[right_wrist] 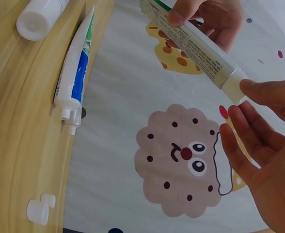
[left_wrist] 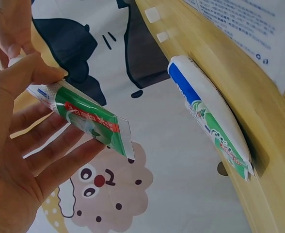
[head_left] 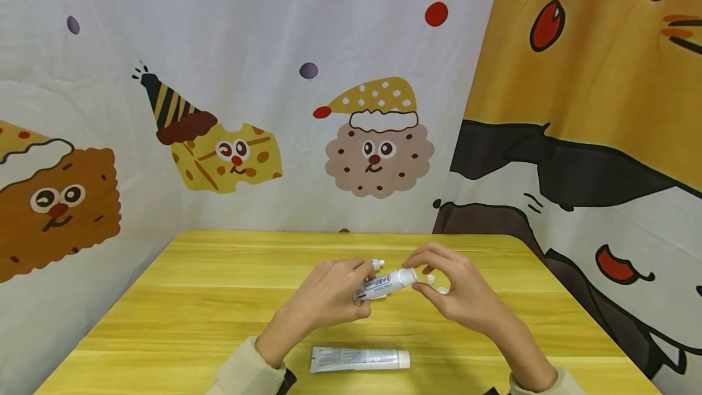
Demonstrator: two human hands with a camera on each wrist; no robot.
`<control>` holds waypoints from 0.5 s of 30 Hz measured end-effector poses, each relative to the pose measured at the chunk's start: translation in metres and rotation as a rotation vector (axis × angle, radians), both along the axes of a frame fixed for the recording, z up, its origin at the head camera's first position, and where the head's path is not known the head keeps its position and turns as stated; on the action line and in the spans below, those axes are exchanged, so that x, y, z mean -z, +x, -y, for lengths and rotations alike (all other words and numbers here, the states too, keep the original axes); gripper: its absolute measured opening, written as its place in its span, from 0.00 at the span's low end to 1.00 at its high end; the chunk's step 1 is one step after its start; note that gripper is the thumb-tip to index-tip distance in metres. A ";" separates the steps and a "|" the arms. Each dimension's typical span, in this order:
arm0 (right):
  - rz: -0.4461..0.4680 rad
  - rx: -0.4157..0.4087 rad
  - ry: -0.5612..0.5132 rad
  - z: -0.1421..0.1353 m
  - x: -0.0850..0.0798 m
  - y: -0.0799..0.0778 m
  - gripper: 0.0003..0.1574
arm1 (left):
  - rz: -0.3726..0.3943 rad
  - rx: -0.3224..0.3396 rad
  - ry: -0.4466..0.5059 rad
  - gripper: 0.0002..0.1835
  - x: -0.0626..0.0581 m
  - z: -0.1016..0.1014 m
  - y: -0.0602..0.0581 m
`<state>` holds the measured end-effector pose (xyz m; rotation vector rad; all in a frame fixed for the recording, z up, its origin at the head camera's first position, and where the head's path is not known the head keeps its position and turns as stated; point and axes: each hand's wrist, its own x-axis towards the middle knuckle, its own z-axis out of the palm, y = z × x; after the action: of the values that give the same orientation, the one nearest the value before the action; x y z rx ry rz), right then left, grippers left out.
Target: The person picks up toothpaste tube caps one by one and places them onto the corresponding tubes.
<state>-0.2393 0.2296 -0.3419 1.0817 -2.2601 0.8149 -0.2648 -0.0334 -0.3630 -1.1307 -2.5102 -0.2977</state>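
A toothpaste tube [head_left: 381, 285], white with green and red print, is held raised above the table by my left hand [head_left: 334, 291]. Its flat crimped end points toward the palm side in the left wrist view. At the other end, the thumb and fingertips of my right hand [head_left: 460, 291] pinch the white cap [right_wrist: 234, 87], which sits on the tube. Behind the hands, two uncapped toothpaste tubes [right_wrist: 72, 77] lie side by side, nozzles bare; the left hand partly hides them in the head view. Two loose white caps [right_wrist: 37, 211] rest on the table beyond the right fingers.
Another toothpaste tube [head_left: 359, 359], capped, lies flat near the front of the yellow wooden table [head_left: 219, 297]. A curtain [head_left: 307, 11] with cartoon prints hangs right behind the table's far edge.
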 end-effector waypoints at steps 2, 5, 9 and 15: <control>-0.001 0.002 0.002 0.000 0.001 0.000 0.24 | -0.003 -0.001 0.001 0.18 0.000 0.000 0.000; -0.006 0.017 0.001 0.000 0.001 -0.001 0.21 | -0.005 0.000 0.005 0.18 0.000 0.000 -0.001; -0.044 0.035 -0.005 0.000 0.002 -0.003 0.16 | -0.013 0.004 0.009 0.18 0.000 0.000 0.000; -0.040 0.069 -0.017 0.002 0.002 -0.003 0.16 | -0.019 0.007 0.008 0.18 0.000 0.001 0.000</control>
<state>-0.2418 0.2280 -0.3442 0.9983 -2.2398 0.7769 -0.2645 -0.0343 -0.3628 -1.1342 -2.4871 -0.2970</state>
